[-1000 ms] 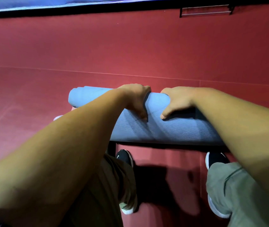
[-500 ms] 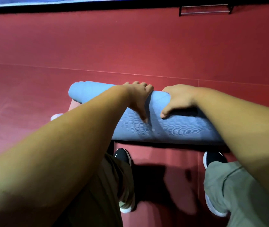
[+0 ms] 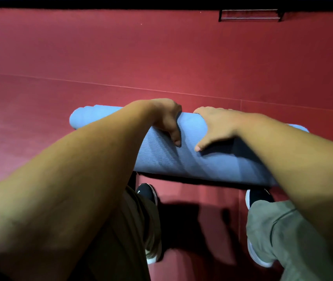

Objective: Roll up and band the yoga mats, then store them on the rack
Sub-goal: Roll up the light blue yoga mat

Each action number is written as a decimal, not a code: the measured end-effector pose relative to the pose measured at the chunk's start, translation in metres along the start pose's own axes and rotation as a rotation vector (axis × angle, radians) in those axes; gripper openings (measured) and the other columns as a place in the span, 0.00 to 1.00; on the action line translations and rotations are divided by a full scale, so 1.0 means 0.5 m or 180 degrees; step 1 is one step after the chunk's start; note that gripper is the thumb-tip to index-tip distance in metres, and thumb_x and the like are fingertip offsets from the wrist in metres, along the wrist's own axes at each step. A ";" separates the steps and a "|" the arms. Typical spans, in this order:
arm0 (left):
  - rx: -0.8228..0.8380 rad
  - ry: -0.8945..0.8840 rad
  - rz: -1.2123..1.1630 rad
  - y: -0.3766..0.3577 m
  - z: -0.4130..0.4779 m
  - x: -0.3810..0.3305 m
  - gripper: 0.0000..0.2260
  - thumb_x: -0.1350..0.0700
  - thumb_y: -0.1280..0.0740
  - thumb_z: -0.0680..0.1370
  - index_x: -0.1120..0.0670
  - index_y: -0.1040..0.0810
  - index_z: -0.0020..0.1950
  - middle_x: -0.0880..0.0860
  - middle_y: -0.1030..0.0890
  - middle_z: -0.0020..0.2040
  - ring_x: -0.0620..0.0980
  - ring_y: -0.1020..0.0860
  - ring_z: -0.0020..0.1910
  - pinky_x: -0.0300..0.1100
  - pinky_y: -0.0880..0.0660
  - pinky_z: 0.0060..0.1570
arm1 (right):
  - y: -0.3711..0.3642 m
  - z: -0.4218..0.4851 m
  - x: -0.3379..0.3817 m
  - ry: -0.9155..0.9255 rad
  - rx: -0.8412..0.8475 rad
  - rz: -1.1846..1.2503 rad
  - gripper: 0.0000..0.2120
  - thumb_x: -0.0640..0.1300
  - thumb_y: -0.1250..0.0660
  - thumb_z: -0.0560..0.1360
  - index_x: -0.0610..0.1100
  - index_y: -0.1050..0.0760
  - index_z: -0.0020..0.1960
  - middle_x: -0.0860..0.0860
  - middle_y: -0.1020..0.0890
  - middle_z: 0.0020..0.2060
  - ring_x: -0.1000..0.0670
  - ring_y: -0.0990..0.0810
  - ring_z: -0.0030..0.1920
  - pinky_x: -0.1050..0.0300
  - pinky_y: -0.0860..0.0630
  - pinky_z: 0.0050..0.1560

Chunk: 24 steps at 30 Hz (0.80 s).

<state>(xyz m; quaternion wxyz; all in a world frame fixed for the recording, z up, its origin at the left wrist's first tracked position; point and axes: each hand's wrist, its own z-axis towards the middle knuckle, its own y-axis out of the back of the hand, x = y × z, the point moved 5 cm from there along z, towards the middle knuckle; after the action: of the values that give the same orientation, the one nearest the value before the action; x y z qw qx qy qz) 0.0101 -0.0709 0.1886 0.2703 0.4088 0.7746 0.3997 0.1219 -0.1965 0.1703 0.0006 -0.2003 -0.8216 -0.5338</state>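
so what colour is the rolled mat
The rolled mat is light blue with fine ribbing; the head view shows it best.

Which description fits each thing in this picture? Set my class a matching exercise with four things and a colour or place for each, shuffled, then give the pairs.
Things:
1. rolled mat
2. floor
3. left shoe
4. metal rack

Descriptions:
a. far off, at the top right of the view
b. red
c. blue
d. black toe, just below the mat's near edge

Pairs: 1-c; 2-b; 3-d; 4-a
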 end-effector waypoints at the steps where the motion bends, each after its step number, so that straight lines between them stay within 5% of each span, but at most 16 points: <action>1: 0.0031 0.0032 -0.0078 0.002 -0.002 0.005 0.40 0.36 0.14 0.56 0.49 0.21 0.62 0.49 0.17 0.55 0.52 0.19 0.52 0.48 0.19 0.55 | 0.002 -0.002 0.004 -0.0032 -0.0089 -0.0141 0.59 0.74 0.19 0.55 0.54 0.39 0.78 0.52 0.28 0.73 0.42 0.26 0.70 0.43 0.26 0.66; 7: -0.0010 -0.0029 -0.0016 0.007 -0.012 0.003 0.42 0.33 0.17 0.58 0.48 0.25 0.66 0.49 0.19 0.57 0.53 0.20 0.54 0.53 0.19 0.59 | 0.016 -0.001 0.009 -0.0041 -0.0173 -0.0122 0.50 0.71 0.18 0.57 0.47 0.30 0.69 0.47 0.20 0.62 0.42 0.21 0.58 0.46 0.22 0.56; 13: -0.0241 -0.0195 0.0847 -0.012 -0.018 -0.019 0.60 0.23 0.20 0.54 0.49 0.36 0.78 0.51 0.27 0.74 0.58 0.27 0.72 0.58 0.30 0.71 | 0.021 -0.011 -0.010 -0.0167 0.0036 0.0311 0.38 0.69 0.18 0.61 0.51 0.24 0.63 0.51 0.17 0.55 0.46 0.19 0.54 0.49 0.21 0.57; 19: -0.0287 -0.0136 0.0660 -0.002 -0.017 -0.024 0.53 0.27 0.18 0.55 0.52 0.32 0.70 0.52 0.20 0.60 0.56 0.22 0.54 0.49 0.25 0.51 | 0.015 -0.008 -0.009 -0.0157 0.0191 0.0434 0.37 0.68 0.18 0.62 0.52 0.24 0.63 0.53 0.17 0.54 0.49 0.18 0.53 0.50 0.20 0.56; 24: -0.0160 0.0042 0.0034 0.001 -0.011 0.005 0.43 0.34 0.15 0.54 0.48 0.26 0.63 0.48 0.19 0.55 0.54 0.21 0.52 0.51 0.20 0.55 | 0.010 0.001 -0.007 -0.0040 0.0224 0.0329 0.45 0.71 0.19 0.61 0.54 0.31 0.71 0.52 0.20 0.63 0.47 0.21 0.60 0.46 0.23 0.62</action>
<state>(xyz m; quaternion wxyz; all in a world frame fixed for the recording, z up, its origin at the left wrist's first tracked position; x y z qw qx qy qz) 0.0048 -0.0708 0.1920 0.2732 0.4034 0.7639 0.4232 0.1268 -0.1954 0.1735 0.0300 -0.2456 -0.8284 -0.5025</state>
